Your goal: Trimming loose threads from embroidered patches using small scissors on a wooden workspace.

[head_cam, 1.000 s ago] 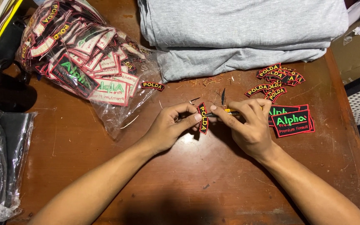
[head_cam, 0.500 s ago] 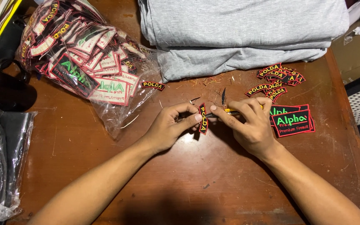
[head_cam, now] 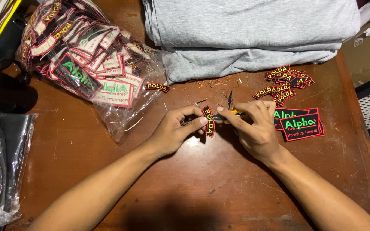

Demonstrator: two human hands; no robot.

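The curved embroidered patch (head_cam: 210,121), black with a red border and yellow lettering, sits at table centre, pinched upright between both hands. Against the views from 1 s and 0.5 s ago, we see almost no change; trimming continues in place. Our left hand (head_cam: 174,130) is closed on the patch edge with thumb and forefinger. Our right hand (head_cam: 255,126) is closed around small thread snips (head_cam: 229,107), blade tip toward 12 o'clock. Finished patches (head_cam: 285,83) lie at 2 o'clock, the patch bag (head_cam: 86,64) at 10 o'clock.

Curved black red-edged patch (head_cam: 209,121) held upright above the table.
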